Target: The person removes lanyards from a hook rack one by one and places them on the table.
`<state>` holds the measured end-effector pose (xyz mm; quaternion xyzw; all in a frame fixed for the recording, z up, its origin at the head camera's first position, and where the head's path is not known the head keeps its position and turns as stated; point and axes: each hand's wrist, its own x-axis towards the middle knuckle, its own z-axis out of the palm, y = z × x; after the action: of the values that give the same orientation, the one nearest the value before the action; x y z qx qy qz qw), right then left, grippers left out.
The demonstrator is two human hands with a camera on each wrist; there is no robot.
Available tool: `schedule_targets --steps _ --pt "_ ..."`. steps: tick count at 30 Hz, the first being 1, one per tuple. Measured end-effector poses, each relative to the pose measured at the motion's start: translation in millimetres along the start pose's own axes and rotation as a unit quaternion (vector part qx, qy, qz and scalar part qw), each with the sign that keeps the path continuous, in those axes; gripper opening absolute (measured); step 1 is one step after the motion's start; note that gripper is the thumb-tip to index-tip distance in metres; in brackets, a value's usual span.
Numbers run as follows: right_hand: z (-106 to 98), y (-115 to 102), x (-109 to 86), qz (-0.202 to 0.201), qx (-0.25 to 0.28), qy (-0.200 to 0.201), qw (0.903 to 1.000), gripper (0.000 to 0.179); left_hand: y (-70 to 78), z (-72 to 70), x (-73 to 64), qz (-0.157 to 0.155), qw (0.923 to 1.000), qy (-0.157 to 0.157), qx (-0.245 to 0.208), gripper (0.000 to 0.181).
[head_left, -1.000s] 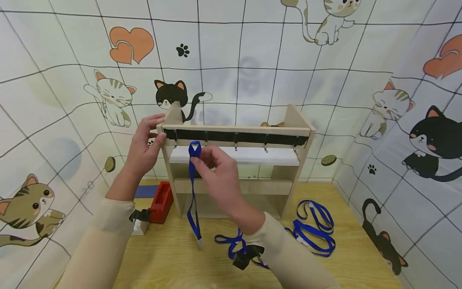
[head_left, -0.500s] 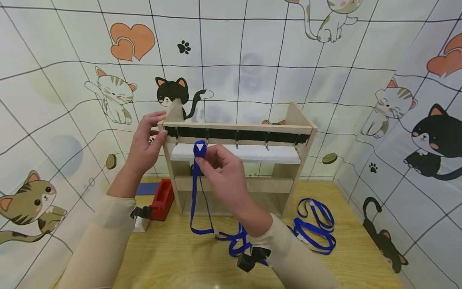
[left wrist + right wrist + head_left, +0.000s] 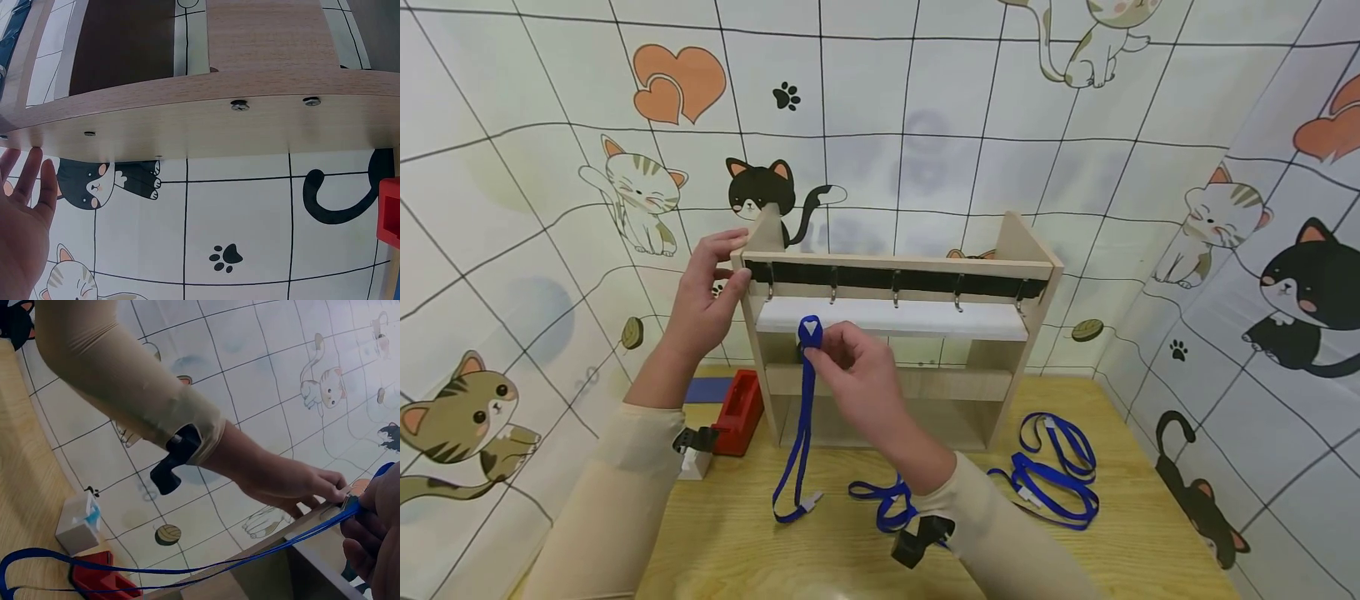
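A light wooden shelf rack [image 3: 895,265] stands on the table, with a black strip and several metal hooks [image 3: 896,300] along its upper front. My left hand [image 3: 703,304] holds its upper left corner, thumb at the front edge. In the left wrist view, fingers [image 3: 47,197] of that hand touch the outer side panel. My right hand [image 3: 861,367] pinches a blue lanyard [image 3: 806,400] near its top loop, just below the hooks and in front of the white ledge [image 3: 925,318]. The lanyard hangs in a long loop with a pale clip [image 3: 811,502] low down, near the table.
More blue lanyards [image 3: 1060,492] lie looped on the table at right, and another [image 3: 891,504] lies partly behind my right forearm. A red holder [image 3: 739,412], a white box [image 3: 694,464] and a blue flat item [image 3: 707,389] are left of the rack. Cat-printed walls [image 3: 917,108] enclose the table.
My right hand rose slightly, then lowered the lanyard a little below the hooks. The lanyard's lower end swung right and now hangs further left. My left hand stays at the rack's corner.
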<state>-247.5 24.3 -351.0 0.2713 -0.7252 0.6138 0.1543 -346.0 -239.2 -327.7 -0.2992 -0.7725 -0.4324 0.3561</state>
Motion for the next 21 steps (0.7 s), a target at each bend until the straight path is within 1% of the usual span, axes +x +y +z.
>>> schedule_targets --steps 8,11,16,21 --pt "1.9 33.7 -7.2 0.019 -0.054 -0.035 0.9978 0.005 -0.3 -0.6 0.1 -0.003 1.0 -0.001 0.005 0.04" --pt "2.7 46.6 -11.8 0.034 -0.065 -0.055 0.9958 0.003 -0.4 -0.8 0.2 -0.003 1.0 0.0 0.008 0.04" --pt "5.9 69.6 -19.7 0.056 -0.074 -0.093 0.9914 0.003 0.3 -0.8 0.2 -0.005 0.9999 0.0 0.01 0.039" --pt "9.9 90.0 -27.3 0.074 -0.099 -0.126 0.9844 0.004 1.1 -0.4 0.2 -0.005 1.0 -0.001 0.003 0.04"
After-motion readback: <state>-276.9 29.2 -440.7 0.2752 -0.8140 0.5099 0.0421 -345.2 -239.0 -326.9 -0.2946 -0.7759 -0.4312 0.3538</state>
